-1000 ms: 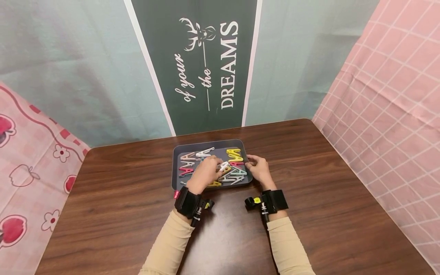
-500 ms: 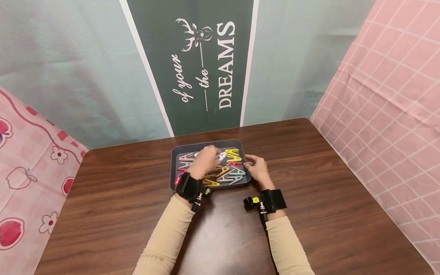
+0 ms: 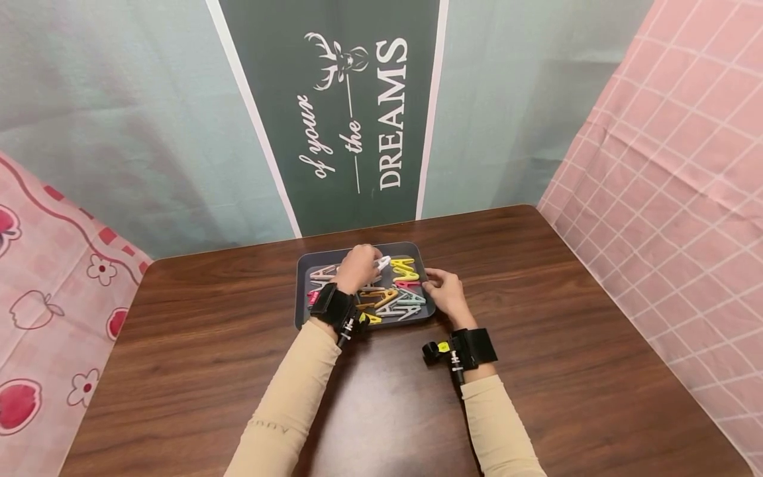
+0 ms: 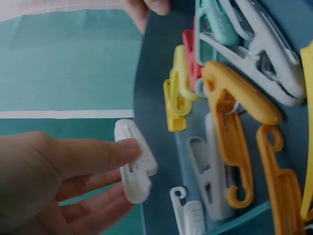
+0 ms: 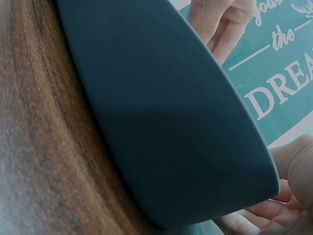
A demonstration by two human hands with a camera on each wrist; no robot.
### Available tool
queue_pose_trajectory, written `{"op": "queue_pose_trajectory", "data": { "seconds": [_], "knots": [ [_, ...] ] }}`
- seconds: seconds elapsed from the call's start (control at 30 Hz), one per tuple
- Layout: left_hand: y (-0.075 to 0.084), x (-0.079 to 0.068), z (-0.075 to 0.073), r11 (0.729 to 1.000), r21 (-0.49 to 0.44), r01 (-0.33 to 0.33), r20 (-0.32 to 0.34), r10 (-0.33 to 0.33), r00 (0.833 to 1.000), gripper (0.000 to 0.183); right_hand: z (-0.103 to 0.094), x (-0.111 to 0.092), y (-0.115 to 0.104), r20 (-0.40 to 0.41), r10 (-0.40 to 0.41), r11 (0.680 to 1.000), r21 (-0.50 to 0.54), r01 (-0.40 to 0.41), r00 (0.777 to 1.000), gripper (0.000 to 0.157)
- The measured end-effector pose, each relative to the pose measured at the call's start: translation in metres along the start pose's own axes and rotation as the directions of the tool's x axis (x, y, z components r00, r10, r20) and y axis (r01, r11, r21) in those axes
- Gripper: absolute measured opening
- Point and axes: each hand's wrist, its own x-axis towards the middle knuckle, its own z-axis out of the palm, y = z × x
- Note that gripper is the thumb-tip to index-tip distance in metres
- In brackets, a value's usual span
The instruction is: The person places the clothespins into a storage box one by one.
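My left hand (image 3: 356,268) is over the middle of a dark grey tray (image 3: 324,257). Between thumb and fingers it pinches a white clothespin (image 4: 133,169), raised above the tray in the left wrist view. My right hand (image 3: 448,296) grips the tray's right side, its thumb at the rim in the right wrist view. Inside the tray lie several clothespins: yellow clothespins (image 3: 403,269) at the upper right, an orange clothespin (image 4: 230,132), green clothespins (image 3: 412,298) and grey ones toward the lower right. The left hand and wrist hide part of the tray's left half.
The tray stands on a brown wooden table (image 3: 566,318), near its far edge. Behind hangs a green cloth (image 3: 363,199) with white lettering. A pink checked cloth (image 3: 673,165) hangs at the right, a pink fruit-patterned one (image 3: 53,298) at the left.
My left hand has moved away from me, toward the tray's far side, carrying the white clothespin along. More clothespins in the near middle now show. The right hand stays at the rim.
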Motion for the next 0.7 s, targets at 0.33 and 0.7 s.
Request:
{"op": "queue_pose_trajectory", "data": {
  "seconds": [0.33,0.7],
  "knots": [
    [-0.001,0.016,0.017,0.995,0.070,0.065,-0.004,-0.065,0.998,0.024,0.000,-0.001,0.000,0.001,-0.005,1.000,0.003,0.005,1.000,0.038],
    [-0.001,0.020,0.017,0.989,0.112,0.101,0.041,-0.106,0.994,0.016,0.000,0.000,0.001,-0.011,-0.006,1.000,0.004,0.006,1.000,0.038]
  ]
}}
